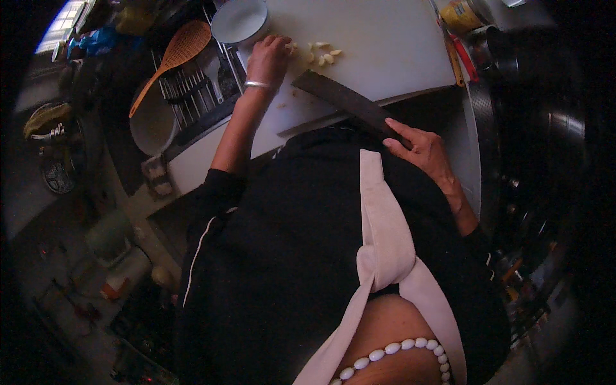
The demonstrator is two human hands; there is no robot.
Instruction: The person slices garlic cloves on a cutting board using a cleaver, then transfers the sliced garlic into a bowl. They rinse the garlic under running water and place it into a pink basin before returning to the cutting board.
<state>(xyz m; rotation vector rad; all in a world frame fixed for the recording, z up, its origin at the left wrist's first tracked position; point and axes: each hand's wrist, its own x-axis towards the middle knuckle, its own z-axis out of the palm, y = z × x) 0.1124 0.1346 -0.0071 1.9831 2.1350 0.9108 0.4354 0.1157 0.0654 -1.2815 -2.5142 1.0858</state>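
Observation:
My right hand grips the near end of a long, dark, flat-bladed knife. Its handle is mostly hidden by my fingers, and the blade slants up and left across the near edge of a white cutting board. Several pale peeled garlic cloves lie loose on the board beyond the blade tip. At the board's left side, my left hand, with a silver bangle at the wrist, has its fingertips down beside a few pale pieces. Whether the fingers pinch any is hidden. Small scraps lie near the blade.
A white bowl stands just beyond my left hand. Left of the board are a woven orange strainer ladle and a wire rack. Red-handled and yellow-handled tools and a yellow tin are at the right.

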